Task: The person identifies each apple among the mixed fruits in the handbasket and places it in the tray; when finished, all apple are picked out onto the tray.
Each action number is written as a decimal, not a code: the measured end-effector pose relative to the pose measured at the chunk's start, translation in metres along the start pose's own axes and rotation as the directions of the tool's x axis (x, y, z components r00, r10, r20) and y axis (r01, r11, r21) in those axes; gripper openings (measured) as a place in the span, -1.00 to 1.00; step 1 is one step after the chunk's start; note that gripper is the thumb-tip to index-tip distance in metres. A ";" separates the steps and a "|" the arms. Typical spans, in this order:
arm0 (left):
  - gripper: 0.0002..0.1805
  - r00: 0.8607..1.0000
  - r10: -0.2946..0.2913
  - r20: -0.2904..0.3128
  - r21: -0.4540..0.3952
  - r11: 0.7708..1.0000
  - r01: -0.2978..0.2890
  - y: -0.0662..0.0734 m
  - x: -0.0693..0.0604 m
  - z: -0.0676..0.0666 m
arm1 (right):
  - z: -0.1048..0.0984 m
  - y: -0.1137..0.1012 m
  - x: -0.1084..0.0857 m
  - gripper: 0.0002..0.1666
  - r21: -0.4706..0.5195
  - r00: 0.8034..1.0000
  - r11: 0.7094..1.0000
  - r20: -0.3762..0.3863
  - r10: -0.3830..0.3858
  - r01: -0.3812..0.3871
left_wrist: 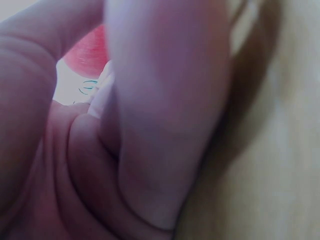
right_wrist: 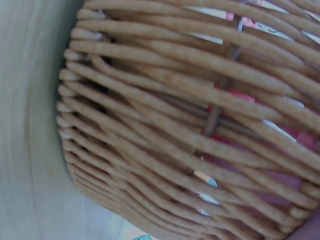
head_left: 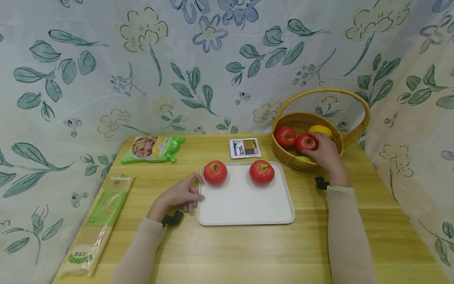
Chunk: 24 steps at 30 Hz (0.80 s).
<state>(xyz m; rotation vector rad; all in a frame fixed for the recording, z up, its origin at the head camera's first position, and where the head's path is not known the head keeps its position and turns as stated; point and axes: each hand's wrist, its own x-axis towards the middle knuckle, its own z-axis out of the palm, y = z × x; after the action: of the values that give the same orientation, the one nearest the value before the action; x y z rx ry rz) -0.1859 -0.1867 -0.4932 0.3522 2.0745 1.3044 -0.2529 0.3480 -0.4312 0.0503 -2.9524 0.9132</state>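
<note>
My right hand [head_left: 324, 152] reaches over the near rim of the wicker basket [head_left: 296, 161] and grips a red apple [head_left: 305, 143] inside it. Another red apple [head_left: 285, 137] and a yellow fruit [head_left: 320, 129] lie beside it. The basket's woven side [right_wrist: 165, 115] fills the right wrist view, hiding most of that hand. A white tray [head_left: 244, 203] carries two red apples, one at its back left [head_left: 214, 172] and one at its back right [head_left: 261, 172]. At the tray's left edge rests my left hand [head_left: 179, 193], thumb and index fingertip touching the rim, other fingers loosely bent.
A green bag with a food picture [head_left: 152, 149] lies at the table's back left. Along the left edge is a long clear pack with a green label [head_left: 108, 207]. A small white packet [head_left: 244, 148] lies behind the tray. Floral cloth [head_left: 198, 79] hangs behind the table.
</note>
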 end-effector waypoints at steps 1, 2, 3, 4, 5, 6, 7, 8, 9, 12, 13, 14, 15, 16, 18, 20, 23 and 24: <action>-0.38 1.000 -0.001 -0.001 0.001 1.000 0.001 0.000 0.000 0.000 | 0.000 0.000 0.000 -0.11 -0.002 1.000 1.000 0.001 -0.003 0.003; -0.38 1.000 -0.001 -0.002 0.001 1.000 0.001 0.001 0.000 0.000 | 0.000 0.000 0.000 -0.11 -0.003 1.000 1.000 0.000 -0.005 0.005; -0.38 1.000 -0.002 -0.002 0.002 1.000 0.002 0.001 0.000 0.000 | -0.001 -0.001 0.000 -0.11 -0.004 1.000 1.000 0.001 -0.006 0.006; -0.38 1.000 -0.002 -0.002 0.002 1.000 0.002 0.001 0.000 0.000 | -0.001 -0.001 0.000 -0.11 -0.005 1.000 1.000 0.001 -0.005 0.005; -0.38 1.000 -0.001 -0.003 0.003 1.000 0.001 0.001 0.000 0.000 | -0.001 -0.001 0.000 -0.12 -0.006 1.000 1.000 -0.001 -0.005 0.005; -0.38 1.000 -0.002 -0.002 0.003 1.000 0.002 0.001 0.000 0.000 | -0.001 -0.001 0.000 -0.12 -0.006 1.000 1.000 -0.003 -0.005 0.005; -0.38 1.000 -0.001 -0.002 0.004 1.000 0.001 0.001 0.000 0.000 | -0.001 -0.001 0.000 -0.12 -0.007 1.000 1.000 -0.006 -0.005 0.005; -0.38 1.000 0.000 -0.001 0.003 1.000 0.000 0.001 0.000 0.000 | -0.001 -0.002 0.000 -0.13 -0.006 1.000 1.000 -0.008 -0.006 0.006; -0.38 1.000 0.001 -0.001 0.002 1.000 -0.001 0.001 0.000 0.000 | -0.001 -0.002 0.000 -0.13 -0.006 1.000 1.000 -0.011 -0.007 0.006; -0.38 1.000 0.003 0.001 -0.001 1.000 -0.003 0.001 0.000 0.000 | -0.001 -0.001 0.000 -0.12 -0.002 1.000 1.000 -0.026 -0.013 0.013; -0.38 1.000 0.001 0.000 -0.003 1.000 -0.001 0.000 0.000 0.000 | -0.001 -0.001 0.000 -0.12 -0.001 0.999 1.000 -0.030 -0.015 0.015; -0.38 1.000 0.000 0.000 -0.007 1.000 0.000 0.000 0.000 0.000 | -0.002 -0.001 0.000 -0.12 0.002 0.999 1.000 -0.034 -0.016 0.016; -0.38 1.000 -0.002 -0.001 -0.011 1.000 0.002 0.001 0.000 0.000 | -0.002 0.000 0.000 -0.12 0.005 0.999 1.000 -0.039 -0.019 0.019; -0.38 1.000 -0.004 -0.002 -0.014 1.000 0.004 0.001 0.000 0.000 | -0.003 0.000 0.000 -0.12 0.008 0.999 1.000 -0.045 -0.023 0.023; -0.38 1.000 -0.003 -0.002 -0.018 1.000 0.003 0.001 0.000 0.000 | -0.004 0.000 -0.001 -0.12 0.010 0.998 0.999 -0.054 -0.030 0.030; -0.38 1.000 -0.010 -0.005 -0.026 1.000 0.010 0.002 -0.001 0.001 | -0.006 0.000 -0.002 -0.12 0.015 0.998 0.999 -0.060 -0.033 0.034; -0.37 1.000 -0.013 -0.006 -0.027 1.000 0.013 0.002 -0.001 0.001 | -0.010 -0.002 -0.004 -0.12 0.030 0.997 0.999 -0.068 -0.033 0.035; -0.37 1.000 -0.018 -0.008 -0.031 0.999 0.017 0.003 -0.001 0.001 | -0.012 -0.003 -0.005 -0.12 0.036 0.997 0.999 -0.070 -0.029 0.032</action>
<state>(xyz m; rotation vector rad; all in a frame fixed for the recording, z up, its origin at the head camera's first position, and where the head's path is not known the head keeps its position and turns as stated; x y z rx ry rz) -0.1843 -0.1850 -0.4904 0.3150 2.0573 1.3278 -0.2475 0.3522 -0.4198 0.0640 -2.8632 0.9458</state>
